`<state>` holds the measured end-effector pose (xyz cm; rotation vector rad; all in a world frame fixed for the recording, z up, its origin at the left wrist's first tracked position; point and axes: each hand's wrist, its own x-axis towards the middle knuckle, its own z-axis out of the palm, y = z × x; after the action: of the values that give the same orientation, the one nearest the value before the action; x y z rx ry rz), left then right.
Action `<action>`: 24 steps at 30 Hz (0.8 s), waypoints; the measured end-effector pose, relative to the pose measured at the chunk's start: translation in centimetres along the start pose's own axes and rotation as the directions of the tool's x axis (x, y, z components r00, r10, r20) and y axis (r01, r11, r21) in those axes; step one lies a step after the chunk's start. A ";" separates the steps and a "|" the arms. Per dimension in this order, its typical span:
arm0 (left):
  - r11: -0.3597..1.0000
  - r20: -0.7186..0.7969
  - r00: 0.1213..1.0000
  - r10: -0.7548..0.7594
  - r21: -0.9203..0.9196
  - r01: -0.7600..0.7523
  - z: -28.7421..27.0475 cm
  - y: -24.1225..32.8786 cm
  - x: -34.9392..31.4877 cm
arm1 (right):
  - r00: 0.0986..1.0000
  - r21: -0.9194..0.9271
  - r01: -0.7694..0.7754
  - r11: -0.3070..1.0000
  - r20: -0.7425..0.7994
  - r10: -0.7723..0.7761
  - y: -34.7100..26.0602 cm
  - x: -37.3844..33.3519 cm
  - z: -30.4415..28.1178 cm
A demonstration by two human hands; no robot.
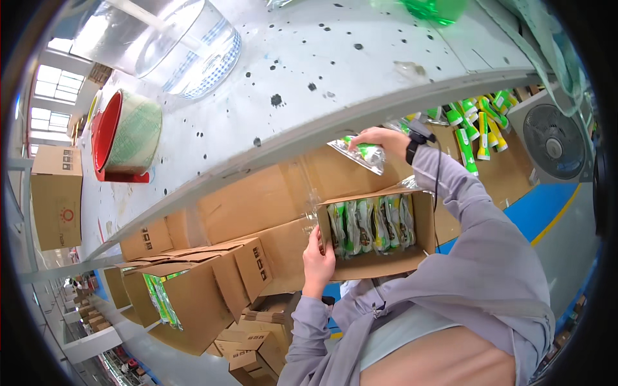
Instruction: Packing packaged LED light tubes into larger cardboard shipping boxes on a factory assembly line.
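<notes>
A white workbench, marked with dark specks, spans the upper part of the view. Below its edge, on the left, stand several brown cartons; the nearest has its top open and contains green bagged items. The open carton is positioned in the centre, in front of the person, and holds a row of packets standing on edge side by side; bare cardboard shows to the right of the row. A grey fan is located at the far right. A clear container stands on the bench at upper left, with a wide tape roll on a red holder just beside it. The left hand is at the left wall of the open carton, fingers and thumb closed over that wall. The right hand, with a black device on its wrist, is above the far side of the carton; its fingers grip a clear packet with green contents. Green, yellow and white torch-shaped items lie in a loose pile between the right forearm and the fan.
</notes>
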<state>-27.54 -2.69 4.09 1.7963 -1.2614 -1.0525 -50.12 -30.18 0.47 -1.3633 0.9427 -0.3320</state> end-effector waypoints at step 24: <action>0.977 0.075 0.974 0.212 0.014 -0.213 -1.2 -1.1 0.7 | 0.808 -0.088 0.153 0.984 -0.562 -0.176 -3.6 -20.4 12.3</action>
<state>-25.91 -2.96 3.49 1.6087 -1.4785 -0.9940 -52.41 -8.38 10.54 -1.4101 1.3275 -0.8977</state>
